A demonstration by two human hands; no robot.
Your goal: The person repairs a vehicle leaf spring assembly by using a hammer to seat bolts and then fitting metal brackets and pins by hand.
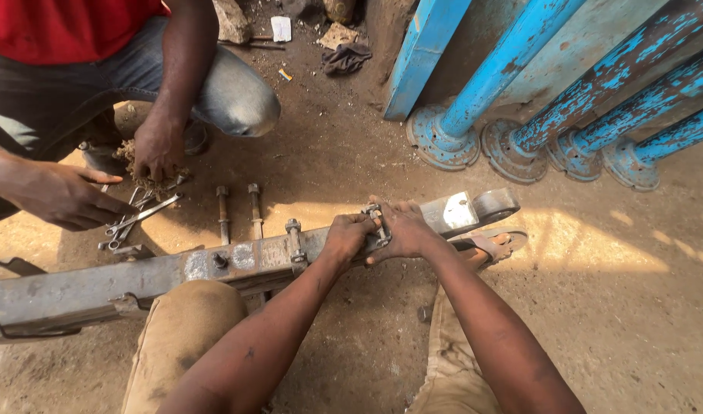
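A long grey leaf spring [175, 270] lies across the dirt floor in front of my knees, its rolled eye [495, 204] at the right end. Both my hands meet on a metal clamp with a bolt [376, 218] fitted over the spring. My left hand [347, 238] grips the clamp's near side. My right hand [403, 228] closes over its top and far side. A second clamp [294, 244] sits on the spring a little to the left.
Another person in a red shirt crouches at the upper left, one hand [64, 196] near several spanners [137, 218], the other hand [158, 149] on a wad of fibres. Two long bolts [239, 211] lie on the ground. Blue flaking posts [520, 115] stand at the upper right.
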